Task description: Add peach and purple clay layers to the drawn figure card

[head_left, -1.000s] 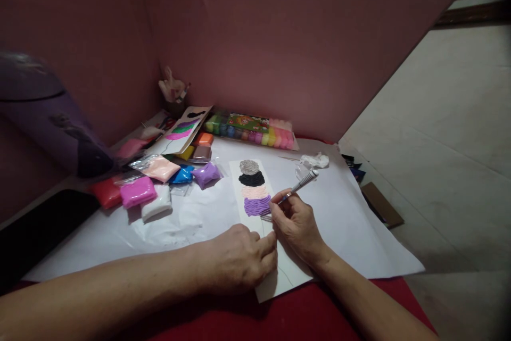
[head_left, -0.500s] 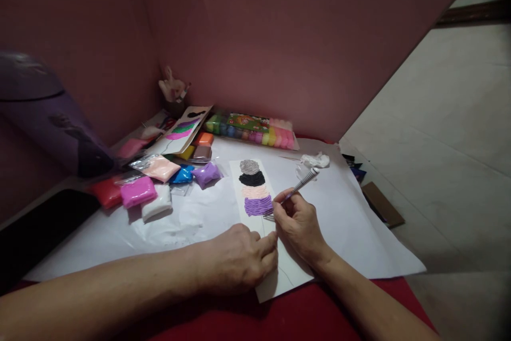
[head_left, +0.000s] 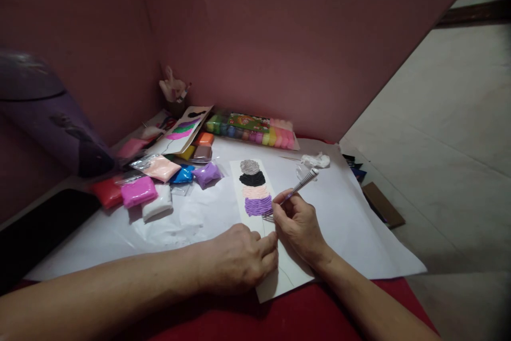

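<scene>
A long white card [head_left: 293, 271] lies on the white sheet, bearing textured clay patches in grey, black, peach and purple. My right hand [head_left: 299, 218] pinches a slim, pen-like striped stick [head_left: 302, 184], slanting up to the right. Its thin lower end is at the bottom right edge of the purple clay patch [head_left: 257, 205]. My left hand [head_left: 243, 258] rests over the card's left side below that patch, its fingers curled and closed. Whatever is between those fingertips, if anything, is hidden. The two hands nearly meet.
Several clay packets [head_left: 138, 191] lie at left, near a second decorated card [head_left: 175, 136]. Behind is a long pack of coloured clay [head_left: 251, 129]. A crumpled white lump [head_left: 315, 160] sits at right. A purple cylinder [head_left: 56, 112] and dark flat object [head_left: 48, 229] flank the left side.
Almost nothing differs. The striped stick's lower end shifts very slightly left by the purple clay; my left hand stays in place.
</scene>
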Available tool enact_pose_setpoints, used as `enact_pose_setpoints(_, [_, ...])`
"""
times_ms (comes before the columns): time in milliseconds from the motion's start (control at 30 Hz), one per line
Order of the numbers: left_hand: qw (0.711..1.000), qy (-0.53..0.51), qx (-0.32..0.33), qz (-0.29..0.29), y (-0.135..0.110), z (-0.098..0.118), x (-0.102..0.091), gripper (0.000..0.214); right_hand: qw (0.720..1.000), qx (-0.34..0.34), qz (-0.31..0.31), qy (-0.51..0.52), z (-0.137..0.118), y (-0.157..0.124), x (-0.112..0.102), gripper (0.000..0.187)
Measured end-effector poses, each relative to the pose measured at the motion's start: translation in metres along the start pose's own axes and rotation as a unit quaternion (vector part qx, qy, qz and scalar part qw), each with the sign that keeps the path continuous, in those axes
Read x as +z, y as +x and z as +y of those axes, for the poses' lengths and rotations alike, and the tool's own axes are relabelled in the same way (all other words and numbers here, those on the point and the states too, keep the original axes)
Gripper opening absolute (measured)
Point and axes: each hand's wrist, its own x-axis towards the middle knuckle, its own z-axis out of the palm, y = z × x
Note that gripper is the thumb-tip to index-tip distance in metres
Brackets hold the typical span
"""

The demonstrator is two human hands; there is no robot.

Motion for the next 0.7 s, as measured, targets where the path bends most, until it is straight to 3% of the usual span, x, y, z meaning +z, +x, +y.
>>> enact_pose_setpoints(700, [1.0,-0.005,-0.007,-0.009,0.0005,-0.0005,0.0007,0.014,0.999,-0.007,-0.043,0.006,0.0031,-0.0006,0.0008,0.014])
